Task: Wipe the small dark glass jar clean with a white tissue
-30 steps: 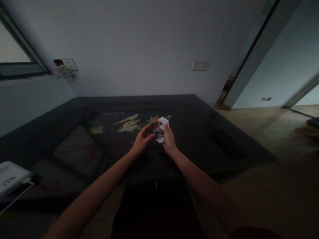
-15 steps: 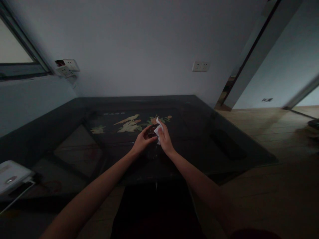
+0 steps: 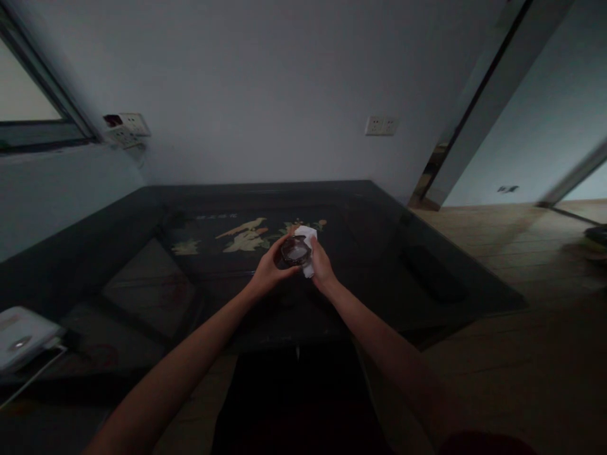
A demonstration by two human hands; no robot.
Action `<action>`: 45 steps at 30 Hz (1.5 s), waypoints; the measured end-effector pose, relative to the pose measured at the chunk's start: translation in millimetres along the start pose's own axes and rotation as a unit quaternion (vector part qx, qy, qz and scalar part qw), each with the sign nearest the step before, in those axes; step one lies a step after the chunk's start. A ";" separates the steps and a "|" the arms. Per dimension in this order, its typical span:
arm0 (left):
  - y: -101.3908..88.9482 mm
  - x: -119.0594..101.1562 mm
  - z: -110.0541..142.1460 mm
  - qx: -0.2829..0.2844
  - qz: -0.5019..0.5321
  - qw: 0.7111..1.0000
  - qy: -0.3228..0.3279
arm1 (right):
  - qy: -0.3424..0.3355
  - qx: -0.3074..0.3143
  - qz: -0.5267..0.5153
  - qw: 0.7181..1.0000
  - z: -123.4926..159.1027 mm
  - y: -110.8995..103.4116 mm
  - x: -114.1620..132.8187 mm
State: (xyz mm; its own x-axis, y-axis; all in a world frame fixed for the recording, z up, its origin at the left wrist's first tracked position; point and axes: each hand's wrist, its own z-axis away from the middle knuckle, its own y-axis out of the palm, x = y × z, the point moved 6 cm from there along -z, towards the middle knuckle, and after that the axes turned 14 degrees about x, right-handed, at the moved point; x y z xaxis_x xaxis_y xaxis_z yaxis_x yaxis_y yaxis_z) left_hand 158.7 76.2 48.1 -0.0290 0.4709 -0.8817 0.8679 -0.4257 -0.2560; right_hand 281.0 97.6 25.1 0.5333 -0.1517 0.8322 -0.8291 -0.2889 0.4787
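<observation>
Wiping seems in hand: the left grip clasps a dark round dish between both grips, the right grip clamps white tissue against it, and the next stroke likely wants steady support.

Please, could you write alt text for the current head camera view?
A person's left hand holds what looks like a dark glass bowl over a dark table; the right hand holds white tissue against it. Behind is a wall with sockets.
</observation>
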 end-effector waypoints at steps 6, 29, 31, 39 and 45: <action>-6.7 17.3 -0.4 -0.036 -0.008 0.999 -0.031 | -0.045 0.048 0.163 0.984 8.4 8.5 3.5; 4.5 6.6 -1.3 0.070 -0.230 0.971 0.017 | 0.157 -0.078 -0.125 0.977 5.2 -6.2 -13.9; 7.4 12.6 -1.7 0.070 -0.212 0.975 0.007 | 0.158 -0.080 -0.121 0.977 6.7 -5.5 -17.1; 3.7 6.9 -1.7 0.000 -0.135 0.990 -0.039 | 0.147 -0.070 -0.142 0.976 6.5 1.1 -12.4; -8.8 5.3 -1.5 -0.056 -0.001 0.997 -0.058 | 0.156 -0.087 -0.174 0.968 7.8 -1.3 -10.0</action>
State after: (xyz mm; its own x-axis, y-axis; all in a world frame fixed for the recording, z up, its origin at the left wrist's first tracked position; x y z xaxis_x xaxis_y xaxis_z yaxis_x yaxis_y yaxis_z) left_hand 151.6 83.5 46.3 -0.0830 0.3768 -0.9226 0.9173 -0.3329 -0.2185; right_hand 278.0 92.1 14.0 0.7310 0.2265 0.6437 -0.6393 -0.1027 0.7621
